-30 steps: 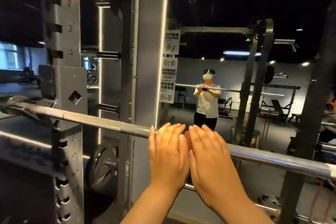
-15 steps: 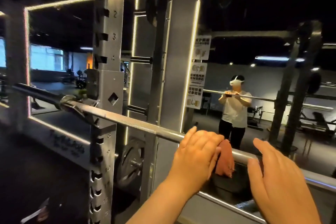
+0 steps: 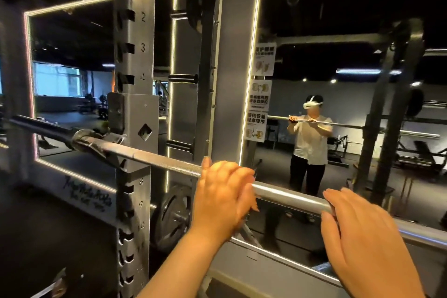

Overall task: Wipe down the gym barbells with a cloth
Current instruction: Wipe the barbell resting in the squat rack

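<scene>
A steel barbell (image 3: 154,159) lies across the rack hooks and runs from the left to the lower right. My left hand (image 3: 222,196) grips the bar near its middle, fingers curled over an orange cloth (image 3: 252,198). Only a thin edge of the cloth shows beside the fingers. My right hand (image 3: 358,232) rests on the smooth part of the bar further right, its fingers laid over the top. A bare stretch of bar lies between the two hands.
The grey rack upright (image 3: 135,55) with numbered holes stands left of my hands, its hook (image 3: 96,143) carrying the bar. A weight plate (image 3: 173,215) hangs on a peg below. A lit wall mirror (image 3: 338,31) behind the bar reflects me and more gym racks.
My hands, side by side a second ago, have parted. The left hand slid left along the bar with the cloth, and the right hand came down onto the bar.
</scene>
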Available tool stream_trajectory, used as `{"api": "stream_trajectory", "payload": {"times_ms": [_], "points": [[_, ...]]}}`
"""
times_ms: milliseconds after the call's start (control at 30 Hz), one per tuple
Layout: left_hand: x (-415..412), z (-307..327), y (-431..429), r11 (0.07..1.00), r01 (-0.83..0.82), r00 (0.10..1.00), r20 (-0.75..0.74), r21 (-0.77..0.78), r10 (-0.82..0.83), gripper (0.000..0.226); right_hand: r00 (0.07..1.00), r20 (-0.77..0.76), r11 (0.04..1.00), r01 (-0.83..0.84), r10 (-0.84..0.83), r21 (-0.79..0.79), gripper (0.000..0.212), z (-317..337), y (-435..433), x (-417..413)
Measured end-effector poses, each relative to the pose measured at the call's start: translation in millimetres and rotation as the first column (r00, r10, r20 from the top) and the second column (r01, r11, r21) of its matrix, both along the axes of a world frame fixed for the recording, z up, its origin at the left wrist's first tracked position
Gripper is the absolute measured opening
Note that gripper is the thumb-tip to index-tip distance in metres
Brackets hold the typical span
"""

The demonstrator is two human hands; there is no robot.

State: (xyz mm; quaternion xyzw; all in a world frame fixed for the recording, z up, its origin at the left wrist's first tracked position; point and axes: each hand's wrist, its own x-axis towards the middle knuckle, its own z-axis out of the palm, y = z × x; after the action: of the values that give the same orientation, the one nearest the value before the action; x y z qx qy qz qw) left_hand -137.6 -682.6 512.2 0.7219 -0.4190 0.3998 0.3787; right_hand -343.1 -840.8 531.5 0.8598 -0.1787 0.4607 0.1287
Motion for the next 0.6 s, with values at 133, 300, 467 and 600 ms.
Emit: {"api": "stream_trajectory", "payload": {"times_ms": [133,300,467,600], "points": [[4.1,2.6,-2.2,0.952,-0.041,0.971,-0.238,-0.303,-0.033,0.029,1.0,0.007,1.0,-0.022,0.022,-0.006,0.044,-0.6,-0.6,-4.1],[-63.0,-2.0,-47.0,0.958,0.073,0.978,-0.169,-0.277,-0.123,0.024,0.998,-0.014,0.998,-0.062,0.063,0.031,0.044,-2.5,3.3,-6.7],[-52.4,-9.9,-32.4,0.989,0.148,0.989,-0.023,-0.008,-0.148,0.035,0.995,-0.043,0.995,-0.095,0.095,0.011,0.043,-0.3,-0.5,-13.9],[-32.6,-6.1,-18.5,0.97,0.052,0.945,-0.303,-0.237,-0.124,0.058,0.998,-0.026,0.998,-0.06,0.061,0.034,0.046,-1.7,-6.0,-21.4]]}}
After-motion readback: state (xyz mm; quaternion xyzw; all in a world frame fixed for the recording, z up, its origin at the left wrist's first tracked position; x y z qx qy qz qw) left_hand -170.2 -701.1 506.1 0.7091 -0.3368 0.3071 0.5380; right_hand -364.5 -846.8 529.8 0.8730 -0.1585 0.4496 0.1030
